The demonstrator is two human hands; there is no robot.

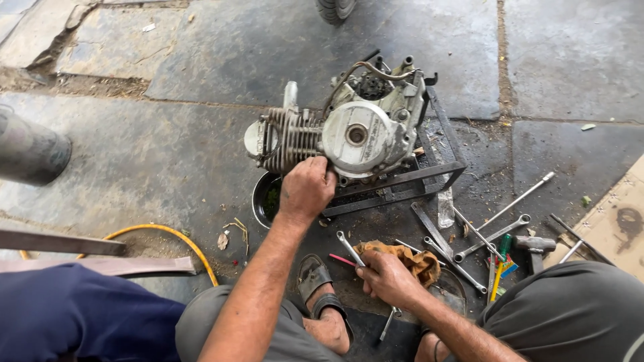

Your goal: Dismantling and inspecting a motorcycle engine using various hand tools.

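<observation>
- Grey stone floor, cracked at upper left; wide bare room left of and beyond the engine.
- Engine sits on a black metal frame, finned end pointing left; a dark bowl lies just below the fins.
- Right of the frame it is crowded: spanners, a hammer, screwdrivers.
- Yellow hose curves at lower left.
- Left hand: arm stretched forward, fingers curled closed against the engine's lower edge under the round cover.
- Right hand: low by the sandalled foot, closed on a wrench, touching a brown rag.
</observation>
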